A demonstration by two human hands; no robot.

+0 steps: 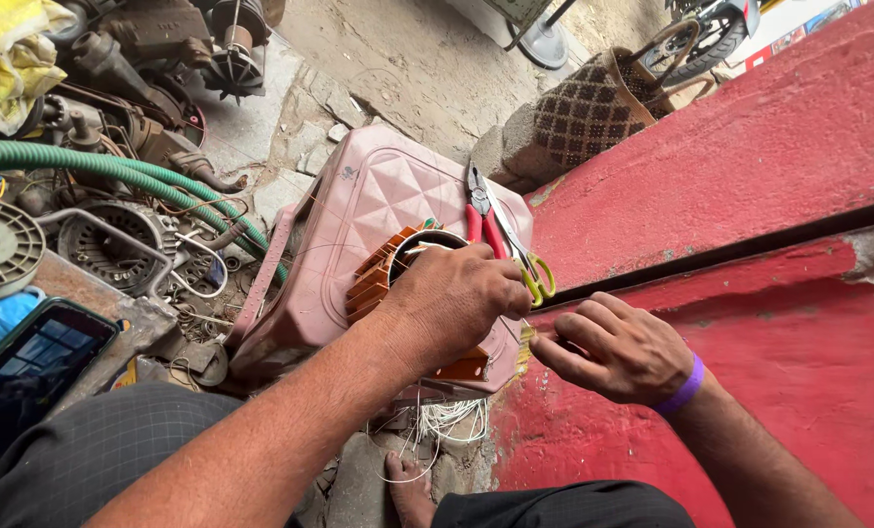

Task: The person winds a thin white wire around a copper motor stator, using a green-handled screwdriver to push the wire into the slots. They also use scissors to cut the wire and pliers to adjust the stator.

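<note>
A rough stone and concrete floor [398,68] runs beside a red painted ledge [750,147], and on it stands a pink plastic stool [359,196] that serves as the table here. On the stool's top sits an orange motor stator [383,279] with a dark round bore, tilted toward the person. The left hand [457,303] is clenched over the near side of the stator, fingers curled down onto its rim, so most of the winding is hidden under it. The right hand [613,347], with a purple wristband [683,388] at the wrist, rests just beside the stool at the edge of the red ledge; its fingertips are pinched together on something thin and yellowish, too small to tell exactly what. Red-handled pliers [481,210] and yellow-handled scissors [525,259] lie on the stool top, touching each other, just beyond the left hand. White wire ends [442,420] hang in a loose bunch below the stool's near edge, above a bare foot [413,494]. To the left, on the floor, lie a green hose [114,168], a heap of dark motor parts [134,68], a round grey spool [2,244] and a phone [31,367] with a lit screen near the person's knee. A brown checked bag [589,112] leans against the ledge farther off.
</note>
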